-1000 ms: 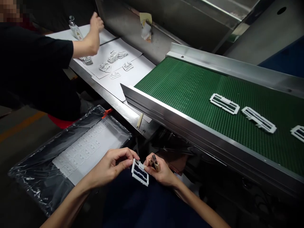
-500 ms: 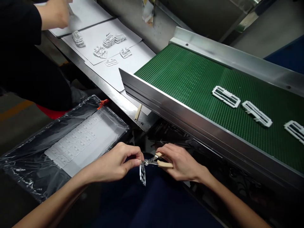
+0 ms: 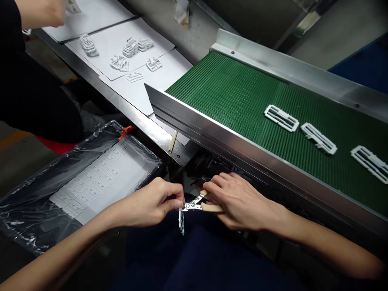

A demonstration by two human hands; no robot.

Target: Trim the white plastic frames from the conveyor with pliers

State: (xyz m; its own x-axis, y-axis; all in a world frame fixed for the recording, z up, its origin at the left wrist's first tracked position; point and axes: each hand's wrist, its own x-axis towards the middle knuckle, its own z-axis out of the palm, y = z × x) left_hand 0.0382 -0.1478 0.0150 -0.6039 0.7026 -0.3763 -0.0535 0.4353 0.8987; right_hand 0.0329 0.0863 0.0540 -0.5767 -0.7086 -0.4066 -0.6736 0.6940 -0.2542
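Observation:
My left hand (image 3: pixel 157 202) pinches the upper end of a small white plastic frame part (image 3: pixel 181 222), which hangs down below the fingertips. In my right hand (image 3: pixel 239 202) is a pair of nippers (image 3: pixel 209 207) with cream handles, its fingers wrapped round them and the handles spread apart. The nippers' metal jaws meet the top of the part right beside my left fingertips. Just where the jaws touch the part is too small to make out. Both hands are over my dark blue clothing (image 3: pixel 194 258), in front of the conveyor.
A green conveyor belt (image 3: pixel 230 93) with metal side rails carries several white frames (image 3: pixel 281 118). Stacks of white parts (image 3: pixel 130 47) lie on paper sheets at the back left. A plastic-lined crate (image 3: pixel 33 194) with rows of parts stands at left. A co-worker's arm (image 3: pixel 39 12) reaches in at upper left.
The view has shifted slightly, so the surroundings appear further left. The nippers' handles are spread a little wider now. The co-worker's hand has moved left. The part stays pinched in my left hand.

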